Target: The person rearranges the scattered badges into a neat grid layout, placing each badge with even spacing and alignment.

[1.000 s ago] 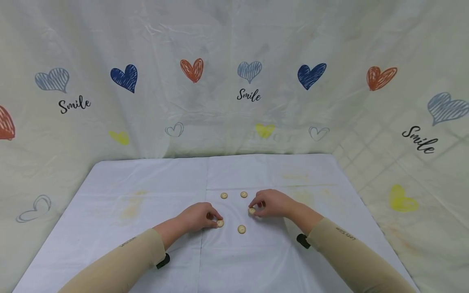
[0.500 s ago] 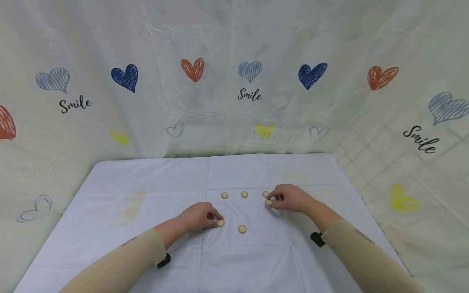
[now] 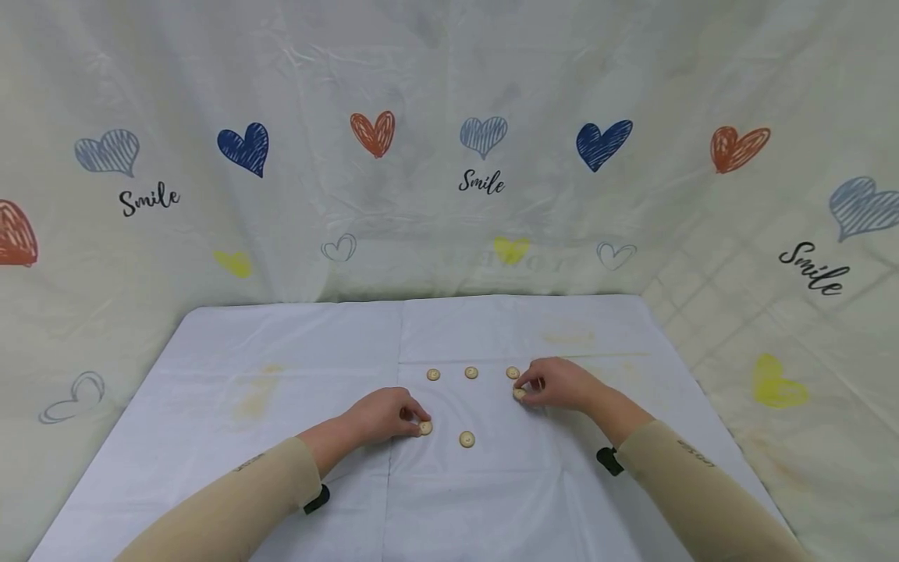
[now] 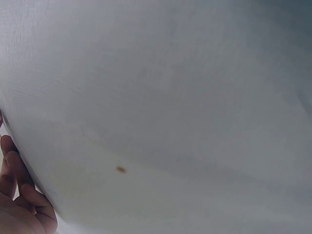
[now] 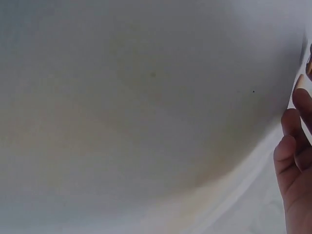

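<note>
My left hand (image 3: 385, 414) pinches a round, pale wooden button (image 3: 425, 428) by its edge at the table's middle. Between thumb and finger of my right hand (image 3: 563, 383) is another such button (image 3: 519, 394), held just in front of the right end of the back row. That row is made of a left button (image 3: 433, 375), a middle button (image 3: 471, 373) and a right button (image 3: 513, 373), all lying flat. One more button (image 3: 467, 439) lies nearer, to the right of my left hand. Curled fingers show at the wrist views' edges; the buttons are not clear there.
A white cloth (image 3: 281, 429) with faint yellowish stains covers the table. Behind it and along the sides hangs a pale curtain (image 3: 414, 226) printed with hearts and "Smile". Dark wrist straps (image 3: 609, 460) show under the beige sleeves.
My right hand has moved right with its button, uncovering the right button of the back row, then drawn slightly nearer. My left hand has stayed on its button.
</note>
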### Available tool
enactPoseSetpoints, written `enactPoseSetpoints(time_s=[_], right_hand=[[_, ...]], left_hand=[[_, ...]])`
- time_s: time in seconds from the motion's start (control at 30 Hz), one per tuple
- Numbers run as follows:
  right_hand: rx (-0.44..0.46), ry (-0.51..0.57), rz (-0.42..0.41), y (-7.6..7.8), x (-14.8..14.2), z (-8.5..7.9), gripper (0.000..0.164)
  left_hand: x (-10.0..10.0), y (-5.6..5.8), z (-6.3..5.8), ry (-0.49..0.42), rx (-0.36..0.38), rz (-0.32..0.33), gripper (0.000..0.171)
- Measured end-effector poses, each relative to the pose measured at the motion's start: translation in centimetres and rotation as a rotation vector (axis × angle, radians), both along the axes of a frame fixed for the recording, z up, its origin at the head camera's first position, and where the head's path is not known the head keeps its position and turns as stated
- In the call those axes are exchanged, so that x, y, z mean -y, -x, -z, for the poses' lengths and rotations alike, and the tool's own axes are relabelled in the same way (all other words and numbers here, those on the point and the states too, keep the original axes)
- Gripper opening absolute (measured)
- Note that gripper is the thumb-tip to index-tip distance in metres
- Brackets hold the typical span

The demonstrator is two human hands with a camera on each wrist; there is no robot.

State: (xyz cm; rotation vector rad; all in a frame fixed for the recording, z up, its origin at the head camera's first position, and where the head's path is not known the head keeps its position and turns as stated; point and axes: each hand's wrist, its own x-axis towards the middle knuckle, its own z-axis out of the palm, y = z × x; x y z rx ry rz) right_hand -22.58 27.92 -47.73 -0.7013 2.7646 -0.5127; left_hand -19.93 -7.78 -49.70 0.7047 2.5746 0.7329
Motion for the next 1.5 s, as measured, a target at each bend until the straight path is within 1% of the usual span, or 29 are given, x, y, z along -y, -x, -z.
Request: enactPoseSetpoints(time_s=[0.17, 0.23, 0.3, 0.47, 0.53, 0.77, 0.9, 1.0, 1.13, 1.33, 1.43, 1.5], right_hand=[[-0.007, -0.082, -0.017, 0.1, 0.1, 0.3, 0.017], [-0.013, -0.096, -0.025, 0.1, 0.1, 0.4, 0.019], [-0.013, -0.079, -0.025, 0.2, 0.1, 0.4, 0.021], [-0.001, -0.033, 0.011, 0.1, 0.2, -0.2, 0.027], [-0.001, -0.033, 0.022, 0.0, 0.2, -0.5, 0.029], [-0.005, 0.001, 0.019, -0.2, 0.0, -1.0, 0.031], [-0.006, 0.032, 0.012, -0.3, 0.1, -1.0, 0.03], [0.002, 0.048, -0.012, -0.4, 0.4, -0.7, 0.028], [0.022, 0.043, -0.056, -0.8, 1.4, -0.4, 0.028], [0.02, 0.04, -0.15, -1.8, 4.2, -0.5, 0.028], [0.038, 0.03, -0.179, -2.3, 5.6, -0.6, 0.028], [0.056, 0.018, -0.185, -2.5, 6.4, -0.6, 0.028]], left_hand=[[-0.1, 0.0, -0.2, -0.003, 0.007, -0.002, 0.017], [0.0, 0.0, -0.2, -0.005, 0.01, -0.001, 0.017], [0.0, 0.0, -0.2, -0.005, 0.011, 0.001, 0.017], [0.0, 0.1, -0.1, -0.008, 0.011, 0.007, 0.017], [0.0, 0.1, -0.1, -0.011, 0.011, 0.007, 0.017], [0.1, 0.1, 0.1, -0.014, 0.007, 0.012, 0.017], [0.1, 0.1, 0.1, -0.016, 0.007, 0.012, 0.017], [0.0, 0.0, 0.0, -0.019, 0.01, 0.008, 0.017], [-0.1, 0.1, 0.0, -0.014, 0.009, 0.005, 0.017], [0.0, 0.1, 0.1, -0.016, 0.003, 0.016, 0.017], [-0.1, 0.1, 0.0, -0.014, 0.004, 0.018, 0.017], [-0.1, 0.1, 0.0, -0.011, 0.006, 0.02, 0.017]])
